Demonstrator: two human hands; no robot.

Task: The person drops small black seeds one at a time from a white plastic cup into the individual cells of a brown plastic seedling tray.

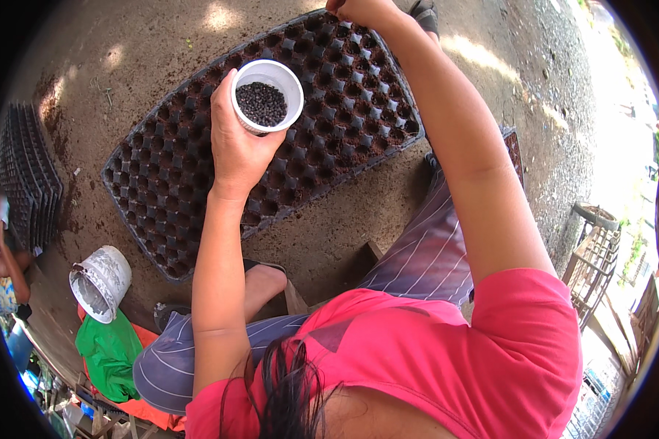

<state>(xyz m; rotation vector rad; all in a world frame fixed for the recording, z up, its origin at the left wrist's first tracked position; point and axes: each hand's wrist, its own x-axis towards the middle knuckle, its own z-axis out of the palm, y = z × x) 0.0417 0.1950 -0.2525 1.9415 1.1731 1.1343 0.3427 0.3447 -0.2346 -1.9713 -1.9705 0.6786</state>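
White cup (271,72), held: 1 | black tray (328,114) beneath: 1 | hands (240,150): 2

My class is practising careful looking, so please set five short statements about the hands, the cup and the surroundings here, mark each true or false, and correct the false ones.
1. The left hand holds a white cup with small dark grains in it. True.
2. The right hand is also on the cup. False: it is at the far edge of the large black cell tray.
3. Dark soil shows in the tray's cells. True.
4. The cloth beside the white bucket is blue. False: it is green.
5. A stack of dark trays stands toward the picture's left edge. True.
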